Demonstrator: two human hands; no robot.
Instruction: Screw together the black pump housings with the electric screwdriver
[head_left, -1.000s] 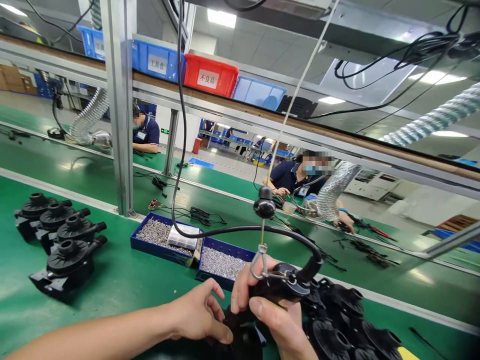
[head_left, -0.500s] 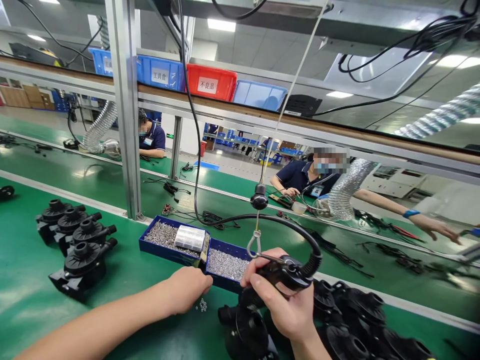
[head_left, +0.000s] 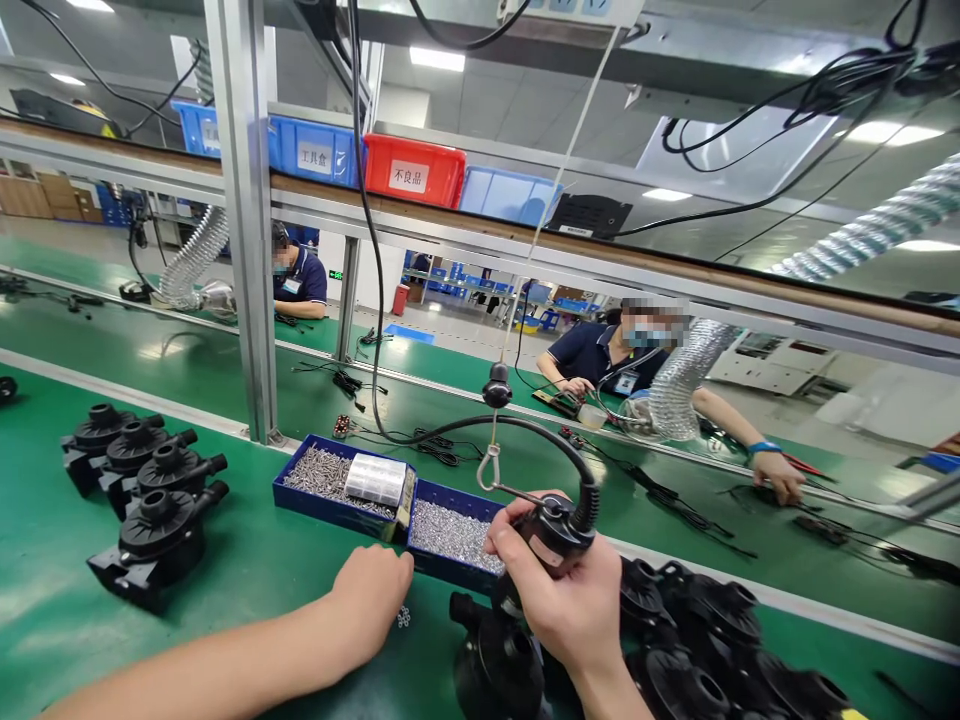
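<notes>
My right hand (head_left: 574, 590) is wrapped round a black electric screwdriver (head_left: 559, 535), which hangs from a hook and cord with its cable looping up. Under it stands a black pump housing (head_left: 499, 660); the driver's tip is hidden, so contact cannot be told. My left hand (head_left: 371, 605) is closed near the green bench top, its fingertips turned away, and whatever they pinch is hidden. Small metal nuts (head_left: 403, 617) lie beside its fingers. Just beyond are a blue tray of screws (head_left: 319, 470) and a blue tray of small shiny parts (head_left: 450, 532).
Several black pump housings (head_left: 161, 535) stand at the left, and more housings (head_left: 682, 670) crowd the right. A metal post (head_left: 244, 220) rises behind the trays. Across the bench, a co-worker's hand (head_left: 778, 475) with a blue wristband is over black cables.
My right hand has brought the screwdriver slightly left and more upright. My left hand has drawn back a little, still closed. The co-worker's arm with the wristband has swung left and down to the cables.
</notes>
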